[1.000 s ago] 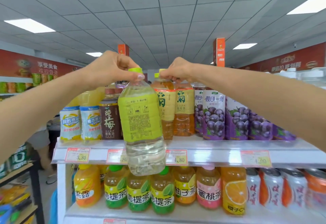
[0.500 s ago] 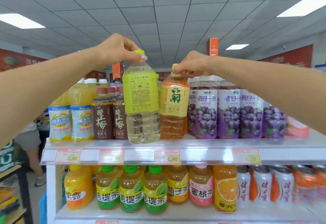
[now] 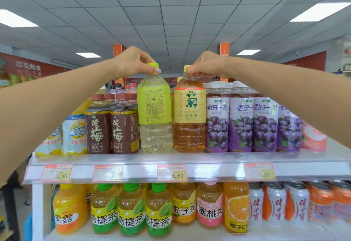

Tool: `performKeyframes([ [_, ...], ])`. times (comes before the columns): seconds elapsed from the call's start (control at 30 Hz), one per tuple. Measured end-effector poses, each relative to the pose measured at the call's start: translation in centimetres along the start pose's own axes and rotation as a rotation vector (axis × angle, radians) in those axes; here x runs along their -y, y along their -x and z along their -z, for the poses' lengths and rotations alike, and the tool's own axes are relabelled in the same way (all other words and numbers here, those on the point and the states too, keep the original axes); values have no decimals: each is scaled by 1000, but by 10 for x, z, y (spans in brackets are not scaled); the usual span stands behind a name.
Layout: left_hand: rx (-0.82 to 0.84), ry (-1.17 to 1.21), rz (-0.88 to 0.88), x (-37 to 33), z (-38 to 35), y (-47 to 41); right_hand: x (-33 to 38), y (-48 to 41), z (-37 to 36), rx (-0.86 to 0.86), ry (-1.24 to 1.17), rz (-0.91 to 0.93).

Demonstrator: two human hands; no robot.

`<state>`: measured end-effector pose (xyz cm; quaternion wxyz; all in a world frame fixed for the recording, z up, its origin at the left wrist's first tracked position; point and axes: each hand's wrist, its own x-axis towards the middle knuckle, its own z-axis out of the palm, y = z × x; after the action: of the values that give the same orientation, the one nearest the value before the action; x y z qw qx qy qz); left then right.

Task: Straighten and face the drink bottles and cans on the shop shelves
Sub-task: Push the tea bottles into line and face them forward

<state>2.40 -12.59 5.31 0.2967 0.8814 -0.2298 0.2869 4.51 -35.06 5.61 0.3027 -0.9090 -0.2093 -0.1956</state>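
A pale drink bottle with a lime-green label (image 3: 154,111) stands upright on the top shelf (image 3: 209,157), its back label with small print facing me. My left hand (image 3: 133,62) pinches its green cap from above. Right beside it stands an amber chrysanthemum tea bottle (image 3: 189,115) with a yellow label facing front. My right hand (image 3: 207,65) grips that bottle's yellow cap and neck. The two bottles stand side by side at the shelf's front edge, almost touching.
Dark plum drink bottles (image 3: 112,125) and blue-white bottles (image 3: 74,134) stand to the left, purple grape bottles (image 3: 241,123) to the right. Below the price-tag rail (image 3: 171,172), the lower shelf holds green-capped tea bottles (image 3: 131,210), orange bottles and white cans (image 3: 275,202).
The green-label bottle went from hanging in front of the shelf edge to standing on the top shelf beside the amber bottle. My right hand stayed on the amber bottle's cap.
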Motion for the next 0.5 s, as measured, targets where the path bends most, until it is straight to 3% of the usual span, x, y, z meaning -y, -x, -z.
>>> performKeyframes([
  [0.5,116,-86,-9,20,-16,-9,-8,-11,-8,-8,-68,-2],
])
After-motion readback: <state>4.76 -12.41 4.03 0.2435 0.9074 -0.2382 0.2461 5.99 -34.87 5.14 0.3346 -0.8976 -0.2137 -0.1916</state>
